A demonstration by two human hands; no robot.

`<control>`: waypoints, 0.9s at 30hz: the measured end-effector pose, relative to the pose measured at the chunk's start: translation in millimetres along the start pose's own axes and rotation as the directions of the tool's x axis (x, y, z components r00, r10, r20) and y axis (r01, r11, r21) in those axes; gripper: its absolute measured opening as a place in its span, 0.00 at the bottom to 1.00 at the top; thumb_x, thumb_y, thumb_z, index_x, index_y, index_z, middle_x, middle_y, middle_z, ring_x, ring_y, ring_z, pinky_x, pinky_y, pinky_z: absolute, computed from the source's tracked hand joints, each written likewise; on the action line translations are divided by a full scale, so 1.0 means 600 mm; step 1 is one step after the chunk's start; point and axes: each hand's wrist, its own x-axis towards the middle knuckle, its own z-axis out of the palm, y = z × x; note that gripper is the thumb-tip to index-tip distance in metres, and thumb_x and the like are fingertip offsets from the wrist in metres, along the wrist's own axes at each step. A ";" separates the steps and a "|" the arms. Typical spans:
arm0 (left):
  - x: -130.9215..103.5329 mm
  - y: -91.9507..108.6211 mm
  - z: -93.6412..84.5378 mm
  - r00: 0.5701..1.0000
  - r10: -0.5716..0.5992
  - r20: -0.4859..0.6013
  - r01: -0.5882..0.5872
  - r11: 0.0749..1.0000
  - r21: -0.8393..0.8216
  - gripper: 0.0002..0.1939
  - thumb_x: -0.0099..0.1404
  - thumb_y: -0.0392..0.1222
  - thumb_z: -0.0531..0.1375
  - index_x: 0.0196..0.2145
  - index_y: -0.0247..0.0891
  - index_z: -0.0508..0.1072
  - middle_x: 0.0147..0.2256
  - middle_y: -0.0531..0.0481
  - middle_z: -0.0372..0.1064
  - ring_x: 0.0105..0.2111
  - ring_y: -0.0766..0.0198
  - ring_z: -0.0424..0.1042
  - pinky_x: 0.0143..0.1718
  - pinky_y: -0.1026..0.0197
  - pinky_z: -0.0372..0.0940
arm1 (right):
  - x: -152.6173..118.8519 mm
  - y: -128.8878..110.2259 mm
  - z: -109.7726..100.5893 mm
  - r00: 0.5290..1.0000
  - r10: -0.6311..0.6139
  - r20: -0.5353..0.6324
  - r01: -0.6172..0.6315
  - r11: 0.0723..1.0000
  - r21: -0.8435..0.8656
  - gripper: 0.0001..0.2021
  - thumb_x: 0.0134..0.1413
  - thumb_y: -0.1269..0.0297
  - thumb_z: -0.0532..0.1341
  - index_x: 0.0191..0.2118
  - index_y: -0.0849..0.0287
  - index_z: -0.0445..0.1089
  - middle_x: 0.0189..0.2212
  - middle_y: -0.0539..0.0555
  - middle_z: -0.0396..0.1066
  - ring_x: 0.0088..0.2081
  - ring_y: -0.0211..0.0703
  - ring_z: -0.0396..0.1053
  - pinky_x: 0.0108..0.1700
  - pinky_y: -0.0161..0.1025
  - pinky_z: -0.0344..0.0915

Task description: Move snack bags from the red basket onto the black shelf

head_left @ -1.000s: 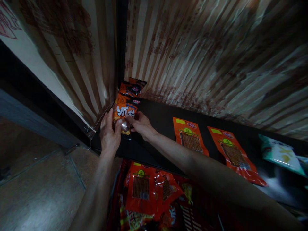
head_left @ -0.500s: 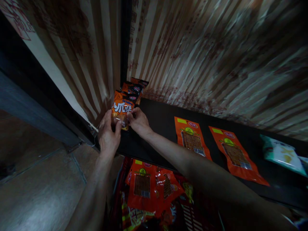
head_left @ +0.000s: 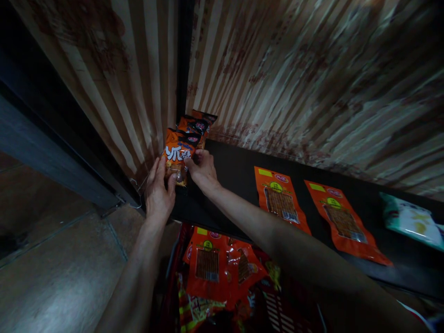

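A row of orange and black snack bags stands upright, one behind another, in the left corner of a black shelf (head_left: 232, 171). The front snack bag (head_left: 178, 152) has white lettering and a clear lower part. At its left and lower edge is my left hand (head_left: 159, 189), fingers along the side and thumb near the bottom, apart from the fingers. My right hand (head_left: 203, 171) pinches the right edge of the same bag, its thumb on the front and its fingers bent behind.
Two flat orange packets (head_left: 280, 196) (head_left: 347, 222) and a green and white bag (head_left: 412, 219) lie farther right on the shelf. Below its front edge is a red basket (head_left: 277, 310) with several packets. A dark metal post (head_left: 65, 134) stands left.
My right hand has shifted slightly up along the front bag's right edge, its fingers more bent. The whole view has moved a little; the bags stand much as before.
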 end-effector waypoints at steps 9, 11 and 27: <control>0.003 -0.004 -0.001 0.999 0.035 0.026 -0.034 0.999 -0.035 0.25 0.65 0.40 0.53 0.59 0.39 0.60 0.59 0.43 0.60 0.59 0.59 0.59 0.59 0.54 0.55 | -0.003 0.024 0.019 0.997 -0.014 0.080 0.003 0.991 0.131 0.19 0.49 0.56 0.58 0.48 0.56 0.63 0.43 0.55 0.69 0.43 0.43 0.68 0.48 0.42 0.64; 0.003 -0.005 0.000 0.999 0.037 0.018 -0.036 0.999 -0.032 0.25 0.65 0.41 0.53 0.59 0.38 0.60 0.59 0.42 0.60 0.59 0.59 0.59 0.59 0.54 0.55 | -0.003 0.026 0.019 0.996 0.011 0.087 -0.024 0.989 0.147 0.20 0.49 0.56 0.58 0.48 0.57 0.63 0.43 0.55 0.69 0.43 0.42 0.69 0.48 0.42 0.64; -0.006 0.022 -0.008 0.999 -0.035 0.029 0.033 0.997 0.073 0.28 0.61 0.42 0.56 0.59 0.38 0.59 0.61 0.40 0.55 0.62 0.52 0.53 0.61 0.48 0.51 | -0.072 0.007 -0.063 0.997 -0.038 0.074 0.014 0.952 0.307 0.18 0.49 0.70 0.58 0.48 0.58 0.62 0.48 0.56 0.66 0.47 0.41 0.67 0.51 0.43 0.65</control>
